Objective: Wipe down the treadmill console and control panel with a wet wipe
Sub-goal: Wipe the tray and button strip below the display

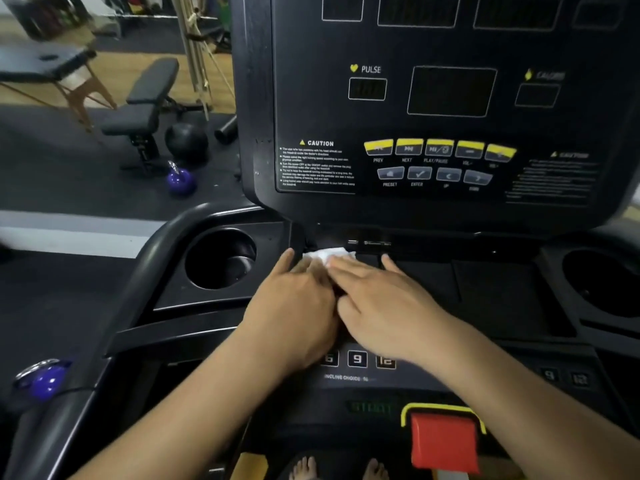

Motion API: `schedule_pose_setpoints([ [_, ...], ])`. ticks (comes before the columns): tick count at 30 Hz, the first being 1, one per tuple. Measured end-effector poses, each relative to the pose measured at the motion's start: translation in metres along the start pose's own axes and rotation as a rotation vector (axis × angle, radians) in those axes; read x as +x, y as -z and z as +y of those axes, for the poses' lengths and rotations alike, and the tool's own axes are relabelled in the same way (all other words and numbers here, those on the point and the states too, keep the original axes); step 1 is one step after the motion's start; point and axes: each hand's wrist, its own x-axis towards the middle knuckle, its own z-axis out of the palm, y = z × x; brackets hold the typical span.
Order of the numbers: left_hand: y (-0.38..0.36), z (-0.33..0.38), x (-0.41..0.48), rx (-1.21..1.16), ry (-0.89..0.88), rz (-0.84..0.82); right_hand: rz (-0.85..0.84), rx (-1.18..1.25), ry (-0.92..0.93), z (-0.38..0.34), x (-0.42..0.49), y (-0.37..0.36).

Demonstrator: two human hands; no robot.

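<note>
The black treadmill console (450,98) rises in front of me, with dark displays and rows of yellow and grey buttons (438,148). Below it lies a flat black tray shelf (485,289). A white wet wipe (329,254) lies crumpled at the shelf's back left, under the fingertips of both hands. My left hand (294,306) and my right hand (388,303) lie flat side by side, fingers straight, pressing the wipe onto the shelf. Most of the wipe is hidden beneath the fingers.
Cup holders sit left (220,258) and right (602,282) of the shelf. Number keys (357,358) and a red stop button (445,441) lie nearer to me. A weight bench (145,105), a black ball (187,140) and a purple kettlebell (180,180) stand on the floor at left.
</note>
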Motion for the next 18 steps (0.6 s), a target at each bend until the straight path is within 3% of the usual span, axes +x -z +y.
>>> schedule_pose_setpoints([
  [3, 0.003, 0.007, -0.012, -0.092, -0.068, -0.033, -0.049, -0.031, 0.024, -0.007, -0.025, -0.004],
  [5, -0.003, 0.012, -0.021, -0.164, -0.079, 0.038, -0.088, -0.047, 0.025, -0.009, -0.044, -0.008],
  [10, -0.009, 0.012, 0.017, -0.188, -0.008, 0.046, 0.027, -0.043, -0.091, 0.012, -0.012, 0.0],
  [18, -0.007, 0.024, 0.001, -0.291, -0.101, 0.099, -0.037, -0.092, -0.061, 0.009, -0.043, -0.001],
])
